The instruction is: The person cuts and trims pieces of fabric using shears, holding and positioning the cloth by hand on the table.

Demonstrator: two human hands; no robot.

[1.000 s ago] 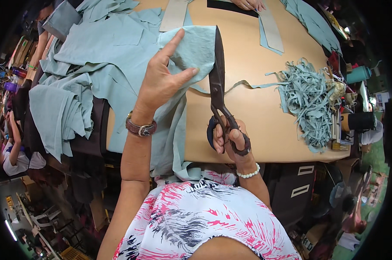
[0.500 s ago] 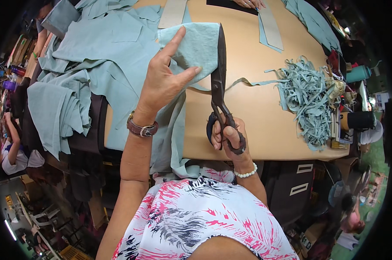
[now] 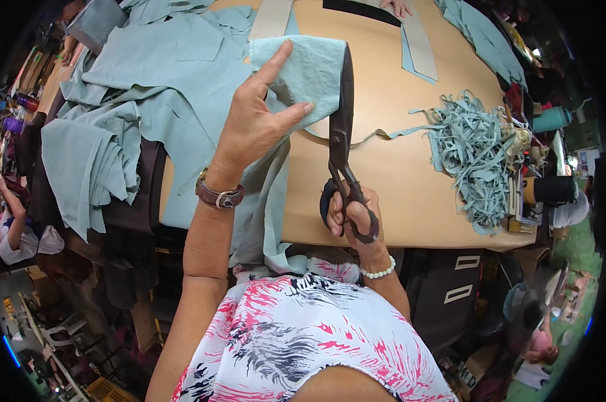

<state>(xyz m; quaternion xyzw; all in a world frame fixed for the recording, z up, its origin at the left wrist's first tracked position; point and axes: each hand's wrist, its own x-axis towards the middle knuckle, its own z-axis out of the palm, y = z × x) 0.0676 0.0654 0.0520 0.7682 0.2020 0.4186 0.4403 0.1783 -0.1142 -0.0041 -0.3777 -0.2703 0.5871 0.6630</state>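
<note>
A light blue-green fabric piece (image 3: pixel 320 70) is held up above the table in my left hand (image 3: pixel 249 130); the forefinger and thumb lie along its near face, and the other fingers are hidden behind it. My right hand (image 3: pixel 362 220) grips the handles of large dark shears (image 3: pixel 340 137). Their blades point away from me, lined up along the fabric's right edge. From near the fabric, a thin fabric strip (image 3: pixel 393 132) runs right toward a heap of cut strips (image 3: pixel 470 161). More of the same cloth hangs below my left hand over the table's near edge.
Large blue-green cloth sheets (image 3: pixel 155 63) spread over the left of the tan table (image 3: pixel 377 184), beside a folded cloth stack (image 3: pixel 92 161). Pale flat strips (image 3: pixel 420 50) lie at the far side, near another person's hand (image 3: pixel 398 7). A teal cup (image 3: pixel 552 119) stands at right.
The fabric and shears stay almost in place, shifted only slightly right in the picture. The other person's hand at the far side has moved a little.
</note>
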